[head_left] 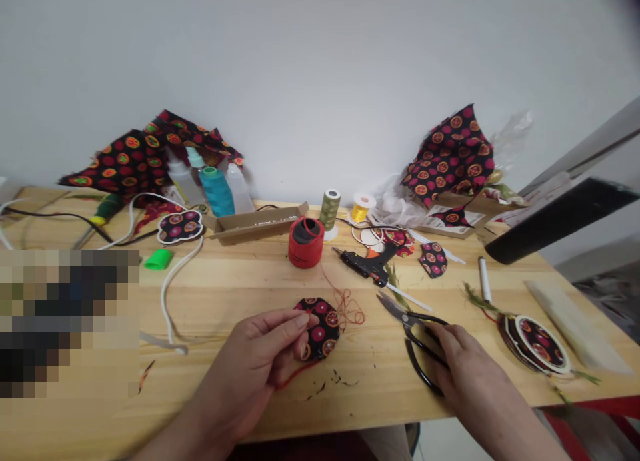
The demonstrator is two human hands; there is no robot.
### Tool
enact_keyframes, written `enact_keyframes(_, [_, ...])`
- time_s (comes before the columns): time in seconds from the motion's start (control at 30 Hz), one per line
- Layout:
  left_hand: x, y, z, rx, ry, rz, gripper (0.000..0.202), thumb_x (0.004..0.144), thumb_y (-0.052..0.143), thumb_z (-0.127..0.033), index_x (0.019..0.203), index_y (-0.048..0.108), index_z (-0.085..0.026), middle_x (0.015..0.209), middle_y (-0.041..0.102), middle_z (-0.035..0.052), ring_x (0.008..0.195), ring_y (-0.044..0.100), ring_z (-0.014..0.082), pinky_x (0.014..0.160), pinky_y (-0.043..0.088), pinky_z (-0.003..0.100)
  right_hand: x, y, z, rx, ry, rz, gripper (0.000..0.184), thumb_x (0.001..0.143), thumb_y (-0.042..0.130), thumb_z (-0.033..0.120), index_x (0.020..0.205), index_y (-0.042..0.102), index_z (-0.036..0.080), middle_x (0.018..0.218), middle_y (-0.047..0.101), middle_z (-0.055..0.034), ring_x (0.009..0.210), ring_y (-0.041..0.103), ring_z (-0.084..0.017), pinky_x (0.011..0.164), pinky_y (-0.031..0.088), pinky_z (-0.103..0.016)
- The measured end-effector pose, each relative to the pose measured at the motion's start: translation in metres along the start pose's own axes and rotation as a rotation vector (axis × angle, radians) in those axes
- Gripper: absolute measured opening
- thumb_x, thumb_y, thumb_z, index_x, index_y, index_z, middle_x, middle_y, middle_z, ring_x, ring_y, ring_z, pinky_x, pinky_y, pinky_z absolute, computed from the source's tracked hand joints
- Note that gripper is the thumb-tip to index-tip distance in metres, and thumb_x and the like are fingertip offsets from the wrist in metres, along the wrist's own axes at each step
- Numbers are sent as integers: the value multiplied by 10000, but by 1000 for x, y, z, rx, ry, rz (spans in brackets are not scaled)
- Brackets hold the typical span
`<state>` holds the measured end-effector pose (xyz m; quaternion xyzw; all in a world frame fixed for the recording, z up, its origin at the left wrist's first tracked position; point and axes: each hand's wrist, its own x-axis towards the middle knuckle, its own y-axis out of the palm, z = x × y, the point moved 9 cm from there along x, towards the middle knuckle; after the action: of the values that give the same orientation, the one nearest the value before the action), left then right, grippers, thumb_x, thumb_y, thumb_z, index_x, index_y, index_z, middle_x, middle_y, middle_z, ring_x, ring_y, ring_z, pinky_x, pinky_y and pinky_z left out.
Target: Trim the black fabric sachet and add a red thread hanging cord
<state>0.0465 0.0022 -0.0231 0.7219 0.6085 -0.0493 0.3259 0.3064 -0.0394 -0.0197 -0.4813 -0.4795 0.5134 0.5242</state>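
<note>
My left hand (273, 344) is closed, thumb and forefinger pinched at the left edge of a round piece of dark patterned fabric (324, 331) with pink and orange circles. A red cord (299, 373) comes out beneath these fingers. Loose loops of thin red thread (353, 309) lie just right of the fabric. To the right, my right hand (463, 357) grips the black handles of a pair of scissors (407, 319), low over the wood. Their blades point up and left, slightly apart. The fingertips on the far handle are partly hidden.
Behind the hands stand a red thread spool (305, 244), a green thread cone (331, 211) and a black glue gun (367, 266). A fabric-covered round (543, 344) lies at right, near a black tube (560, 221). White cord (167, 301) trails at left. A pixelated patch covers the lower left.
</note>
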Motion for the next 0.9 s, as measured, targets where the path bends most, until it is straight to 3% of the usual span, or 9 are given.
enact_keyframes(0.17, [3, 0, -3, 28, 20, -3, 216, 755, 666, -264, 592, 649, -123, 473, 489, -43, 392, 230, 21, 369, 183, 155, -11, -11, -19, 196, 85, 28, 330, 747, 466, 241, 1040, 589, 153, 977, 603, -132, 845, 628, -260, 738, 514, -381])
enact_keyframes(0.23, [4, 0, -1, 22, 19, -5, 188, 750, 672, -256, 615, 657, -125, 485, 502, -42, 390, 231, 18, 368, 170, 156, -15, -15, -15, 355, 104, 87, 252, 773, 498, 315, 961, 586, 172, 925, 605, -112, 826, 619, -248, 733, 506, -368])
enact_keyframes(0.3, [5, 1, 0, 22, 18, -6, 181, 744, 678, -251, 613, 654, -127, 495, 515, -40, 387, 239, 16, 369, 170, 158, -19, -18, 2, 575, 84, 161, 232, 758, 557, 361, 915, 575, 191, 866, 606, -85, 818, 606, -237, 723, 499, -339])
enact_keyframes(0.4, [3, 1, 0, 31, 19, -13, 186, 738, 683, -258, 606, 652, -129, 484, 517, -42, 378, 253, 15, 372, 176, 157, -21, -24, 37, 907, 14, 217, 348, 718, 605, 421, 992, 576, 208, 849, 599, -76, 814, 584, -237, 711, 483, -322])
enact_keyframes(0.5, [0, -1, -1, 45, 27, -36, 173, 720, 698, -266, 615, 664, -133, 476, 509, -47, 387, 272, 22, 381, 183, 157, -20, -12, 73, 1063, -52, 363, 433, 700, 587, 552, 951, 616, 201, 791, 569, -61, 716, 533, -205, 622, 447, -292])
enact_keyframes(0.57, [-2, -2, -2, 68, 43, -31, 178, 724, 696, -276, 614, 670, -138, 469, 494, -52, 399, 276, 31, 392, 191, 162, -19, 2, 94, 1111, -73, 520, 460, 692, 573, 602, 873, 627, 182, 685, 517, -21, 611, 465, -153, 533, 384, -248])
enact_keyframes(0.67, [-4, -6, -5, 114, 76, -35, 163, 732, 690, -281, 636, 684, -149, 489, 505, -44, 429, 320, 54, 417, 230, 179, -16, 10, 114, 1099, -78, 672, 395, 737, 568, 545, 812, 612, 160, 600, 433, 26, 542, 353, -99, 484, 282, -215])
enact_keyframes(0.8, [-6, -8, -7, 202, 94, -45, 154, 727, 689, -290, 648, 689, -158, 510, 529, -26, 457, 346, 76, 427, 249, 192, -11, -5, 130, 1099, -93, 762, 256, 798, 560, 406, 792, 590, 152, 632, 395, 36, 569, 321, -87, 485, 238, -208])
enact_keyframes(0.9, [-8, -5, -7, 261, 96, -24, 167, 731, 677, -300, 643, 687, -159, 515, 538, -14, 487, 373, 90, 448, 278, 191, -10, -14, 134, 1143, -74, 798, 304, 808, 563, 447, 847, 586, 147, 641, 372, 42, 578, 319, -85, 492, 243, -207])
